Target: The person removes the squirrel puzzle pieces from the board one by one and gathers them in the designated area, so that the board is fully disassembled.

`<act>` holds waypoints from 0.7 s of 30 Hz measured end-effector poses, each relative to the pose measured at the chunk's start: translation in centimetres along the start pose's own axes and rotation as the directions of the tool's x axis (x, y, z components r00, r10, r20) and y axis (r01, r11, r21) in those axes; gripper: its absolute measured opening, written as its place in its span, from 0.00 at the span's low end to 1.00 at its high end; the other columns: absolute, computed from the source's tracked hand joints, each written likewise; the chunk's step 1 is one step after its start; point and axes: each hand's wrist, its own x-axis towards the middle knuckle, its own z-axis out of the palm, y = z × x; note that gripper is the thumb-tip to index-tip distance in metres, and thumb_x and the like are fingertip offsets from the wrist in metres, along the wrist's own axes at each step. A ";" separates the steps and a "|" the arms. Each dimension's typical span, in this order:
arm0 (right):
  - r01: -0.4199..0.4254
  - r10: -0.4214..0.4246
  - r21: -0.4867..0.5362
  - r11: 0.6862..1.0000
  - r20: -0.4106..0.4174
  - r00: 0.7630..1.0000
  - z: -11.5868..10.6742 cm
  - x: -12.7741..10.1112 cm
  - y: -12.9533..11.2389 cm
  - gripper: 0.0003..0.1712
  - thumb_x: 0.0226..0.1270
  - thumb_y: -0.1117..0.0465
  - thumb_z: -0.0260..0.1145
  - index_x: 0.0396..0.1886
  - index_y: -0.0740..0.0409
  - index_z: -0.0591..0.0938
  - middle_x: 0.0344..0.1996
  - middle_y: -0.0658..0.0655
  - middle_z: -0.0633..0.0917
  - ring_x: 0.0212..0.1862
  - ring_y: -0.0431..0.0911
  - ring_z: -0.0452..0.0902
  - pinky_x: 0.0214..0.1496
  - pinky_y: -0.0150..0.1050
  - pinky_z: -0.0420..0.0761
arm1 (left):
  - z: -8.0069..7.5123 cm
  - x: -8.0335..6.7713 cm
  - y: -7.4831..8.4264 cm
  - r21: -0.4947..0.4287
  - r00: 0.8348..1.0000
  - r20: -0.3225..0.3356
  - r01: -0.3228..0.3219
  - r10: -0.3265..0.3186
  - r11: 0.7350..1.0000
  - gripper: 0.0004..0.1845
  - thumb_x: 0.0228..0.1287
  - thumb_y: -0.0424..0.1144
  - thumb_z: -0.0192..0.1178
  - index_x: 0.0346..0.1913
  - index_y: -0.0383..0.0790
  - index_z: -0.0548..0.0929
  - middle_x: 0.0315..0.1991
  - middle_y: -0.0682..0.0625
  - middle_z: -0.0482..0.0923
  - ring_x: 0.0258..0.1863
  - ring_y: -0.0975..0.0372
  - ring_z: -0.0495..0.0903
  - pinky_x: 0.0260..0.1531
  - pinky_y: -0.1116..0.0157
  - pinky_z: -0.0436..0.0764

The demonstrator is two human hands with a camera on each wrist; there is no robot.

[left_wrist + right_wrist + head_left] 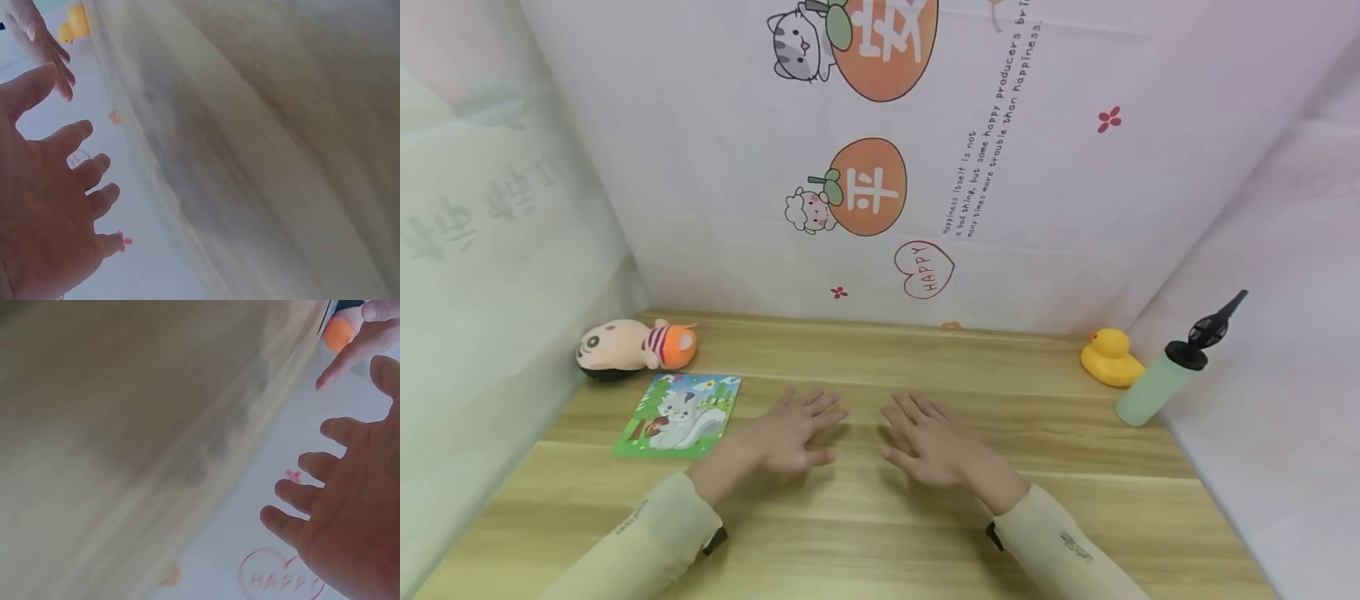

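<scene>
The head view looks forward and down from above and behind the left hand [792, 437] and right hand [934, 448]. Each wrist view looks from much nearer, under its own hand, rolled sideways and facing past it to the wall [1037, 283]. All 3 share the heart [925, 269] beyond the hands; head and left wrist share the duck [1110, 360].

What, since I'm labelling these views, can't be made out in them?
Card, underside: head view, hidden by its own picture side.
Print on the right sleeve: head view, too small and blurred to read.
Doll: right wrist view, partly hidden by the left grip.
Table, grain: left wrist view, blurred.
Right sleeve, upper part: head view, cut off by the bottom edge.
</scene>
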 end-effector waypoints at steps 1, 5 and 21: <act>0.009 -0.009 -0.014 1.000 0.010 1.000 -0.3 0.5 -0.4 0.42 0.82 0.34 0.46 0.84 0.51 0.57 0.85 0.62 0.54 0.86 0.64 0.48 0.87 0.62 0.54 | -0.1 -0.3 -0.2 -0.004 1.000 -0.011 0.006 -0.006 1.000 0.38 0.76 0.61 0.52 0.82 0.47 0.62 0.85 0.41 0.51 0.85 0.42 0.50 0.83 0.32 0.41; 0.049 -0.042 -0.084 0.995 0.073 0.996 -1.2 3.0 -2.8 0.43 0.82 0.31 0.41 0.85 0.49 0.55 0.86 0.59 0.54 0.86 0.59 0.49 0.89 0.57 0.53 | -0.7 -1.9 -1.6 -0.030 0.997 -0.057 0.049 -0.050 0.998 0.40 0.76 0.60 0.53 0.81 0.40 0.62 0.84 0.39 0.53 0.84 0.39 0.52 0.82 0.32 0.43; 0.271 -0.253 -0.111 0.956 0.157 0.955 1.2 14.6 -15.7 0.36 0.82 0.37 0.47 0.82 0.46 0.64 0.83 0.54 0.63 0.83 0.51 0.60 0.87 0.47 0.62 | -2.3 -13.0 -10.6 -0.131 0.888 0.008 0.456 -0.459 0.880 0.32 0.76 0.40 0.52 0.72 0.18 0.66 0.75 0.21 0.61 0.76 0.29 0.62 0.77 0.34 0.63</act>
